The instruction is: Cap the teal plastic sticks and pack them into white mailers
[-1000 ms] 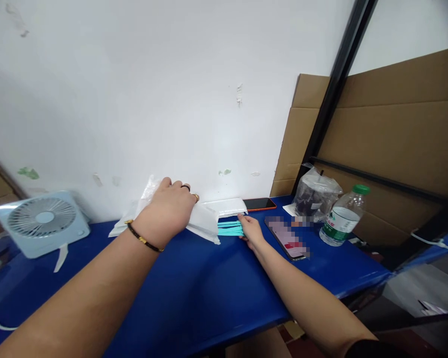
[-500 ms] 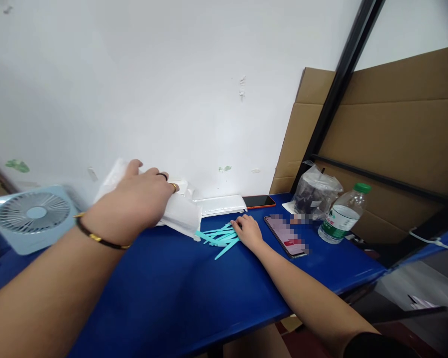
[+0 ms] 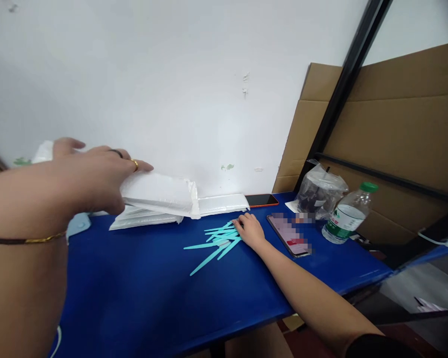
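My left hand (image 3: 97, 174) is curled over a long white plastic packet (image 3: 160, 193), thumb on the near side and fingers across the top. The packet is lifted over a stack of flat white packets (image 3: 145, 217), its right end near the wall. On the blue table, several thin, tapered turquoise plastic sticks (image 3: 212, 242) lie in a loose fan. My right hand (image 3: 251, 229) rests on the right end of this pile, its fingers curled down over the stick ends. The fingertips are partly hidden.
Another white packet (image 3: 224, 204) lies along the wall beside a dark phone with an orange edge (image 3: 262, 200). To the right are a lit phone (image 3: 288, 236), a bagged cup (image 3: 317, 194) and a green-capped bottle (image 3: 346, 214). A pale blue fan (image 3: 78, 223) is mostly hidden behind my left arm.
My left hand has moved left and up with the white packet, baring the stack below. The turquoise sticks now spread farther left and towards me. My right hand has hardly moved.
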